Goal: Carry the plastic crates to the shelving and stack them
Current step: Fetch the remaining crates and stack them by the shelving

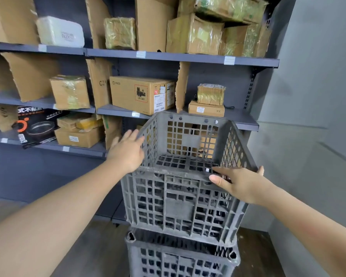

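A grey lattice plastic crate (180, 204) sits tilted on top of a second grey crate (180, 258) on the floor in front of the shelving. My right hand (242, 184) grips the top crate's near right rim, thumb over the edge. My left hand (128, 150) is flat with fingers spread against the crate's left wall, at or just beside the rim. The top crate is empty and its far side rises toward the shelf edge.
Dark grey shelving (168, 56) holds many cardboard boxes, including a large labelled one (142, 93) just behind the crate. A grey wall (308, 96) closes the right side. Wood-look floor shows beside the lower crate.
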